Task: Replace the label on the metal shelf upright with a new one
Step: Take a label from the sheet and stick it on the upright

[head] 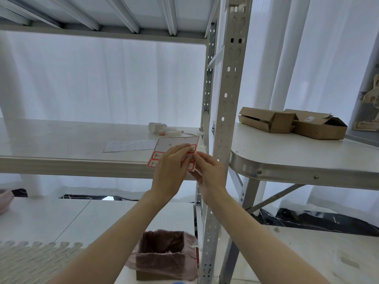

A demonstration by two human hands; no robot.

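We hold the label sheet (174, 143) between our hands. Our left hand (169, 169) pinches one red-edged sticker on it, and our right hand (208, 173) grips the sheet's edge. We think we are peeling off a new label. Next it must go flat and straight on the metal upright (226, 95), just right of our right hand. The sheet is thin paper. The upright is hard and grey, with rows of holes.

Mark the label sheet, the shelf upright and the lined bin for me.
label sheet (164, 144): head view, bare backing at its upper left.
shelf upright (228, 107): head view, perforated front face.
lined bin (164, 263): head view, pink liner over its near wall.
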